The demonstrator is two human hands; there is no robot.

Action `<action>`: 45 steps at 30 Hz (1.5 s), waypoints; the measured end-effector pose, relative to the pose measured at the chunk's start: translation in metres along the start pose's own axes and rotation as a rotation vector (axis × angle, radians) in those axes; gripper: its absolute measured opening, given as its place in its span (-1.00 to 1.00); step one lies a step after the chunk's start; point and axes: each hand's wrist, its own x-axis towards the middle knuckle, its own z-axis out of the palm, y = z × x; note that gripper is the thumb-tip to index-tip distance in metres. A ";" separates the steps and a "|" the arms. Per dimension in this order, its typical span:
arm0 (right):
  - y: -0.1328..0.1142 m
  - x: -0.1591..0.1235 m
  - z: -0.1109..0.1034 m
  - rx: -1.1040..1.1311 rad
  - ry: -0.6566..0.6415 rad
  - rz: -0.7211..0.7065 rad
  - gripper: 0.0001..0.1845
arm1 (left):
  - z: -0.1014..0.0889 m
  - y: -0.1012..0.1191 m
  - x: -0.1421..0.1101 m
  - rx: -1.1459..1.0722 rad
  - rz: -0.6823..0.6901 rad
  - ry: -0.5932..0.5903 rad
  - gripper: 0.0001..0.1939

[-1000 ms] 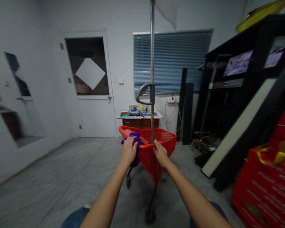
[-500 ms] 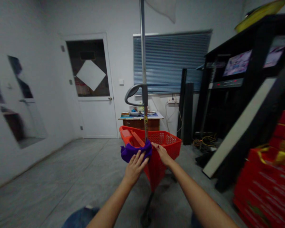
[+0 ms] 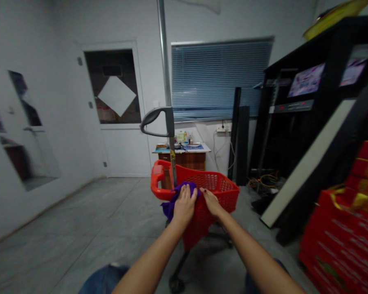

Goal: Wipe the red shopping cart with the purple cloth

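Note:
In front of me stands a red plastic shopping cart (image 3: pixel 205 228) with a perforated basket and a tall metal pole (image 3: pixel 164 57) rising from it. My left hand (image 3: pixel 184 204) presses a crumpled purple cloth (image 3: pixel 170 207) onto the near rim of the cart, close to the red handle (image 3: pixel 155 179). The cloth's loose end hangs to the left of the hand. Just to the right, my right hand (image 3: pixel 211 201) grips the basket's near rim; its fingertips are partly hidden. A grey loop-shaped handle (image 3: pixel 156 122) is fixed to the pole above the cart.
Behind the cart a small desk (image 3: pixel 190 161) with clutter stands under a blind (image 3: pixel 217 81). To the right are red boxes and bags (image 3: pixel 340 237), a leaning pale board (image 3: pixel 309 159) and a black rack (image 3: pixel 334 53). A white door (image 3: pixel 122 155) is at the back left.
The cart has turned, its pole shifting left and its handle coming into fuller view. My left hand has moved right and up with the cloth, nearer my right hand, which stays at the rim.

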 end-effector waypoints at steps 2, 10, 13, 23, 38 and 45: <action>0.008 -0.006 -0.001 -0.039 0.004 0.027 -0.08 | 0.000 -0.001 0.002 -0.008 0.047 -0.047 -0.48; 0.013 -0.025 -0.002 -0.253 -0.042 -0.004 -0.33 | -0.031 -0.038 0.021 0.000 -0.083 -0.093 -0.52; 0.001 -0.026 0.002 -0.324 -0.081 0.019 -0.37 | -0.026 -0.049 0.014 0.035 -0.135 -0.056 -0.53; -0.043 -0.030 0.019 -0.384 -0.121 0.144 -0.36 | -0.004 -0.034 0.019 0.060 -0.117 -0.155 -0.60; -0.042 -0.034 0.027 -0.320 -0.123 0.135 -0.33 | 0.009 -0.019 0.006 0.027 -0.234 -0.124 -0.38; -0.034 -0.031 0.020 -0.335 -0.151 0.108 -0.36 | -0.011 -0.065 0.009 0.082 -0.249 -0.022 -0.55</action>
